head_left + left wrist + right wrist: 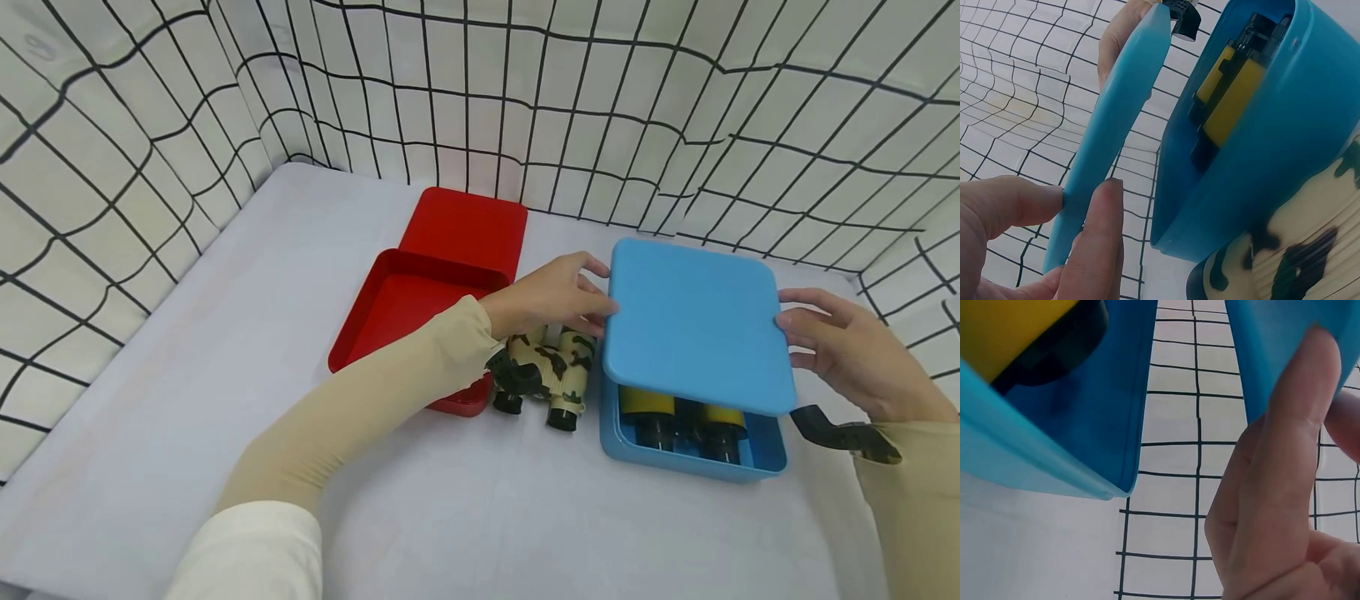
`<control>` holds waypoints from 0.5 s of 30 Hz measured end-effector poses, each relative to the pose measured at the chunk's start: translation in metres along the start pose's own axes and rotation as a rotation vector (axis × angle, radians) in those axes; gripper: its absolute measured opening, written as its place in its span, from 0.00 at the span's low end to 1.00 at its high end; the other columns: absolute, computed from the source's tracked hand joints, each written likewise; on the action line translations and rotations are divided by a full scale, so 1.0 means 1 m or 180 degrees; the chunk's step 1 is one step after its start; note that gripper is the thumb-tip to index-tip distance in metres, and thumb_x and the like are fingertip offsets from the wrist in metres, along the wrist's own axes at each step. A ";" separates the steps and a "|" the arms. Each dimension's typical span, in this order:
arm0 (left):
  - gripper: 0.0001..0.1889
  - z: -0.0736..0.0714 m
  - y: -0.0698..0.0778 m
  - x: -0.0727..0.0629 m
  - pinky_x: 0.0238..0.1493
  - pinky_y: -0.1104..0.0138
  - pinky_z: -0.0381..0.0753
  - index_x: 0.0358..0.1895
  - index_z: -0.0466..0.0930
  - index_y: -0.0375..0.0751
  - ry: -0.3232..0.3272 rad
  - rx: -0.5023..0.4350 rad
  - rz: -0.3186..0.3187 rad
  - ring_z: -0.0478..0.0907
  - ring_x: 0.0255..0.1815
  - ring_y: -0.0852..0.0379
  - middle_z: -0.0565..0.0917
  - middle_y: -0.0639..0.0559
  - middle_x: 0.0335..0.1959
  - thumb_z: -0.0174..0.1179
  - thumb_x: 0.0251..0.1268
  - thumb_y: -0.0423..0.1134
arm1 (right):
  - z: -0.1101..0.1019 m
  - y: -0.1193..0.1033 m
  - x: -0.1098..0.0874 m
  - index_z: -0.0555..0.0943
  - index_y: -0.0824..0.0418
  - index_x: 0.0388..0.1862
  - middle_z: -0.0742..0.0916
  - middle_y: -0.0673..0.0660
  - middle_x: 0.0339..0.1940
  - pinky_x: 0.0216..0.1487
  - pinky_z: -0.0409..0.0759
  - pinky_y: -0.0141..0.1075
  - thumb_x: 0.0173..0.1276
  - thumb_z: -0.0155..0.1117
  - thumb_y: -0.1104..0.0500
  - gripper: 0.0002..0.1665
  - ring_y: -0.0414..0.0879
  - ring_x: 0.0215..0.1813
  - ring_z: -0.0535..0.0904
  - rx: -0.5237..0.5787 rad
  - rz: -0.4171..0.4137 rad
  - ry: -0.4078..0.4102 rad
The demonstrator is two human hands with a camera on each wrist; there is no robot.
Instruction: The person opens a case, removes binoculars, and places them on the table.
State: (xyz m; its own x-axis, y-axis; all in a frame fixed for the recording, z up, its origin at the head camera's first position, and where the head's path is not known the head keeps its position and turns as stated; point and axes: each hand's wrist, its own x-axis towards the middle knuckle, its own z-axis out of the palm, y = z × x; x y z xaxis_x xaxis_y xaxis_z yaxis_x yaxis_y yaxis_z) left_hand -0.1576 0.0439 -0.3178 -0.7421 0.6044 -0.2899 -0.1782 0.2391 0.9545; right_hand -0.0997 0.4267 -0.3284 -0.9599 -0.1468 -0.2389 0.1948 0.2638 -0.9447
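A flat blue lid (697, 321) is held up by both hands above a blue box (675, 462). My left hand (555, 292) pinches its left edge, thumb on one face and fingers on the other in the left wrist view. At the opposite edge my right hand (855, 346) grips it between thumb and fingers. Inside the box lie yellow and black binoculars (1232, 94), partly hidden by the lid in the head view. A gap shows between lid and box in both wrist views. Camouflage binoculars (558, 371) rest on the table beside the box, below my left hand.
An open red box (397, 304) stands left of the camouflage binoculars, partly behind my left forearm. A red lid (468, 229) lies at its far side. Black wire grid panels (480, 108) enclose the back and sides of the white-covered table (465, 517).
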 end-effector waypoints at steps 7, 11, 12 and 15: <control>0.31 -0.006 0.005 0.004 0.59 0.53 0.86 0.75 0.58 0.41 -0.0024 0.0059 -0.0011 0.89 0.48 0.48 0.82 0.40 0.59 0.61 0.74 0.34 | 0.002 -0.009 0.008 0.71 0.45 0.63 0.90 0.37 0.45 0.42 0.86 0.29 0.80 0.59 0.57 0.17 0.35 0.43 0.88 -0.0203 0.0060 0.0149; 0.31 -0.010 0.008 0.007 0.59 0.54 0.87 0.75 0.59 0.42 -0.0008 0.0102 -0.0004 0.90 0.47 0.49 0.82 0.40 0.58 0.61 0.74 0.35 | 0.003 -0.013 0.012 0.70 0.44 0.64 0.89 0.35 0.45 0.43 0.86 0.28 0.80 0.59 0.55 0.18 0.35 0.43 0.87 -0.0306 0.0107 0.0184; 0.31 -0.011 0.009 0.008 0.59 0.54 0.87 0.75 0.59 0.42 -0.0008 0.0098 0.0001 0.90 0.47 0.49 0.82 0.40 0.57 0.61 0.74 0.35 | 0.003 -0.014 0.013 0.69 0.43 0.64 0.88 0.34 0.46 0.43 0.86 0.28 0.80 0.59 0.54 0.19 0.34 0.43 0.87 -0.0345 0.0108 0.0193; 0.31 -0.014 0.011 0.010 0.59 0.53 0.87 0.75 0.59 0.41 -0.0008 0.0079 0.0017 0.90 0.47 0.48 0.82 0.40 0.57 0.61 0.74 0.35 | 0.003 -0.016 0.015 0.70 0.43 0.65 0.89 0.35 0.46 0.43 0.85 0.28 0.79 0.59 0.54 0.19 0.34 0.43 0.87 -0.0286 0.0084 0.0218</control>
State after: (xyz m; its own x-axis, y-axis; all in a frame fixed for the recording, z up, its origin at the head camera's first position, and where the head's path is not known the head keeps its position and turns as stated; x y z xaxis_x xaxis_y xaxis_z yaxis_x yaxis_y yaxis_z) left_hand -0.1761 0.0421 -0.3098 -0.7414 0.6075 -0.2850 -0.1582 0.2545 0.9540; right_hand -0.1167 0.4175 -0.3174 -0.9668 -0.0739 -0.2446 0.2043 0.3516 -0.9136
